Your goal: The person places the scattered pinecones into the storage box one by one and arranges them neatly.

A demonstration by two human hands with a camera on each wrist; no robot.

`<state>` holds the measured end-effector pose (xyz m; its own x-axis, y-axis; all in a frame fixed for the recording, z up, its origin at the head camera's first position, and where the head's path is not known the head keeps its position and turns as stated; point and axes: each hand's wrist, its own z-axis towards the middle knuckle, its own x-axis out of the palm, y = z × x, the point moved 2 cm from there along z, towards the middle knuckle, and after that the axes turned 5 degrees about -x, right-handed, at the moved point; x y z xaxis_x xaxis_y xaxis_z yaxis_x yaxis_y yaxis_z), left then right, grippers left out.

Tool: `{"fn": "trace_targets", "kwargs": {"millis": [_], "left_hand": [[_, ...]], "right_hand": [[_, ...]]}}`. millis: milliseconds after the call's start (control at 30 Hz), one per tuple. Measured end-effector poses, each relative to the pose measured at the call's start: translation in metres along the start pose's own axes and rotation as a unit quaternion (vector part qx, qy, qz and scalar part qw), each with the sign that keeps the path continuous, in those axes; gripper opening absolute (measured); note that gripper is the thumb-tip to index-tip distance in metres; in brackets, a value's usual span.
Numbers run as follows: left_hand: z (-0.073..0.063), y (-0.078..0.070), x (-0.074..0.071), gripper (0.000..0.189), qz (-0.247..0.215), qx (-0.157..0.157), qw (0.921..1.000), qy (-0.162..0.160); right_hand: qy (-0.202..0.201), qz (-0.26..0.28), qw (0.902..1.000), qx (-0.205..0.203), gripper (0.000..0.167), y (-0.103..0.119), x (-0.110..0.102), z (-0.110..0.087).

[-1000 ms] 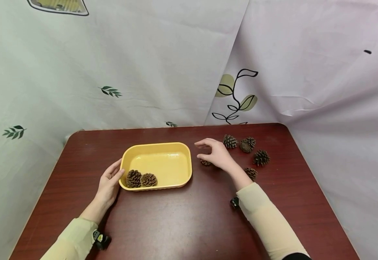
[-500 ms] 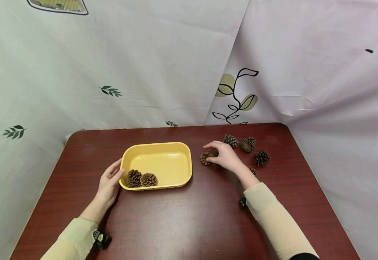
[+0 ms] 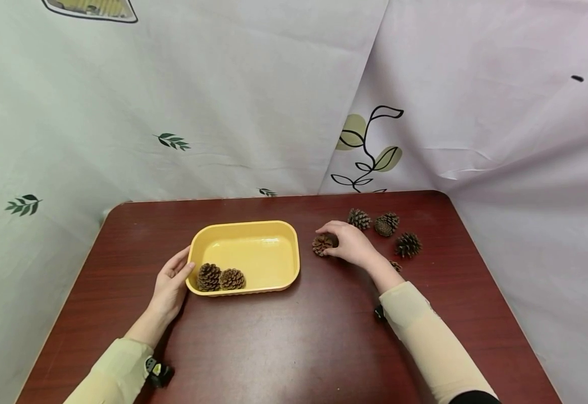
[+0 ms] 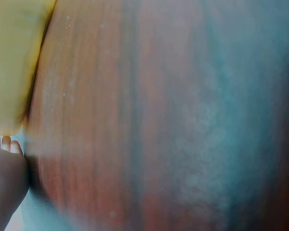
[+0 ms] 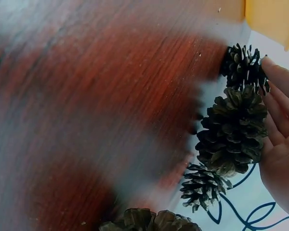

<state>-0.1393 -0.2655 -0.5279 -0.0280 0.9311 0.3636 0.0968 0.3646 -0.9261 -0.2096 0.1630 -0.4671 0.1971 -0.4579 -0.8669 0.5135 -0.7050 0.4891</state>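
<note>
At the left end of the yellow tray (image 3: pixel 274 258), my left hand (image 3: pixel 169 285) grips the rim, thumb on top and fingers along the outer wall. Two brown pine cones, one (image 3: pixel 208 277) taller and one (image 3: pixel 232 279) rounder, sit in the tray's near left corner. Right of the tray, my right hand (image 3: pixel 350 244) has its thumb and fingers curled round a pine cone (image 3: pixel 321 245) on the table. The right wrist view shows the thumb tip against that cone (image 5: pixel 241 67). Part of my left hand (image 4: pixel 7 173) shows beside the tray in the left wrist view.
Behind and right of my right hand lie more pine cones: one (image 3: pixel 358 219) at the back, one (image 3: pixel 387 224) beside it, and one (image 3: pixel 408 245) further right. Another (image 3: pixel 396 266) is partly hidden by my right wrist. A white patterned cloth (image 3: pixel 253 112) hangs behind the dark red table (image 3: pixel 274 348).
My right hand has moved rightward from beside the tray, and its thumb and fingers have closed round the nearest loose pine cone. My left hand and the tray have stayed put.
</note>
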Motion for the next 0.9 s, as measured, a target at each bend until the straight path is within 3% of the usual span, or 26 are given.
{"fn": "trace_targets", "kwargs": {"millis": [267,900], "left_hand": [[-0.0001,0.0000,-0.0002,0.040,-0.001,-0.002,1.0000,-0.002],[0.0001,0.0000,0.0000,0.041,-0.004,-0.001,1.0000,-0.001]], "right_hand": [[0.006,-0.009,0.9999,-0.005,0.046,-0.0007,0.0013,0.0008],[-0.029,0.006,0.9995,-0.009,0.043,0.0037,-0.0052,-0.0001]]}}
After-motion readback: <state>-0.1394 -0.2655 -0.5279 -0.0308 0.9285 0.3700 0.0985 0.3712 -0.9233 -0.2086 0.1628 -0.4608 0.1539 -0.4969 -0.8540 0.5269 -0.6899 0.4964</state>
